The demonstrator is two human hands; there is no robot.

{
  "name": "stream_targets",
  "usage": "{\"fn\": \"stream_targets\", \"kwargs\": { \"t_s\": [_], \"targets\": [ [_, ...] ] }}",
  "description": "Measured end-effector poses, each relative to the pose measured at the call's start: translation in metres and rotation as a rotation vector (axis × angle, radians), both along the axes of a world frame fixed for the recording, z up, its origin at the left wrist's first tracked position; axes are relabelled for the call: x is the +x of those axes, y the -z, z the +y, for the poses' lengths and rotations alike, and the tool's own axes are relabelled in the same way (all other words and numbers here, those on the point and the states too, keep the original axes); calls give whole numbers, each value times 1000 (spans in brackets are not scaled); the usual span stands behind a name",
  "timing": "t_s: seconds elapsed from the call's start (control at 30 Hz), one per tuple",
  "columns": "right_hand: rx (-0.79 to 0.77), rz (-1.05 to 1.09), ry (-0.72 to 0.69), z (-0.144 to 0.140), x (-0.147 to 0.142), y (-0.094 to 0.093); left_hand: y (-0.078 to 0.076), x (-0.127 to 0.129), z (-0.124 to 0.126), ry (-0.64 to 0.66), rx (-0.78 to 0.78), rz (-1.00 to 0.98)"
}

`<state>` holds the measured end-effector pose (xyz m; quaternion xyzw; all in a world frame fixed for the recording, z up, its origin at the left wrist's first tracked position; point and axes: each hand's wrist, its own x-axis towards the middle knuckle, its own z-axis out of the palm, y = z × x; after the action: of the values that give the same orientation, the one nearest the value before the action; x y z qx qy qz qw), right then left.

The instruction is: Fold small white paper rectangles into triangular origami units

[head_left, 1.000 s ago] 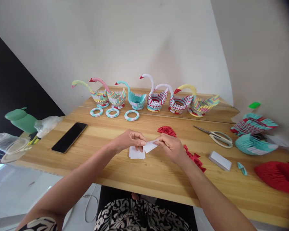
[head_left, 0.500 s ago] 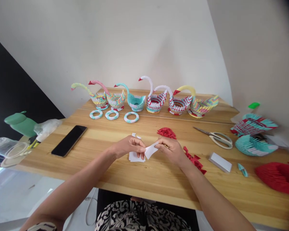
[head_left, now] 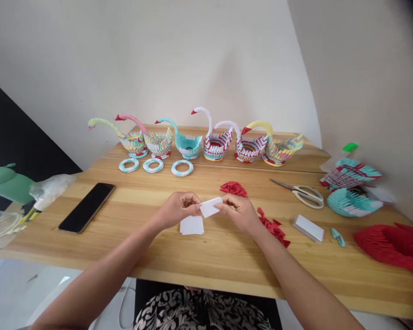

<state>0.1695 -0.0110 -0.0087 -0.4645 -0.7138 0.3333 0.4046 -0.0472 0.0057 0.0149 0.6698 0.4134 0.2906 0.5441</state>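
Note:
A small white paper slip (head_left: 210,207) is held up between both hands over the table. My left hand (head_left: 179,208) pinches its left end, fingers closed. At the other end my right hand (head_left: 239,211) grips it between thumb and fingers. Below and left of the slip, a small stack of white paper pieces (head_left: 192,225) lies on the wood, partly covered by my left hand. Behind my right hand sits a pile of folded red paper pieces (head_left: 233,188). More red folded pieces (head_left: 275,230) are scattered beside my right wrist.
Several folded-paper swans (head_left: 188,145) stand along the back, with three paper rings (head_left: 182,168) before them. A phone (head_left: 86,207) lies at left. Scissors (head_left: 304,195), a white block of paper (head_left: 308,228), a turquoise paper piece (head_left: 337,237) and a red paper body (head_left: 388,245) are at right.
The slip, bent before, now looks flatter and is held more level between my hands. The whole view has shifted, so the table's things appear further left.

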Motion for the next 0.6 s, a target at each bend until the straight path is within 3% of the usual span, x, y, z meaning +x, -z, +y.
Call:
{"fn": "stream_targets", "kwargs": {
  "t_s": [0.2, 0.43, 0.5, 0.6],
  "targets": [
    [31, -32, 77, 2, -1, 3, -9, -12, -12, -54, 217, 189],
    [-3, 20, 140, 5, 6, 5, 0, -41, -12, 73, 86, 360],
    [-16, 15, 110, 4, 4, 5, 3, -45, -10, 31, 152, 432],
    [-29, 50, 71, 1, -1, 5, 2, -38, -6, -144, 306, 428]
  ]
}}
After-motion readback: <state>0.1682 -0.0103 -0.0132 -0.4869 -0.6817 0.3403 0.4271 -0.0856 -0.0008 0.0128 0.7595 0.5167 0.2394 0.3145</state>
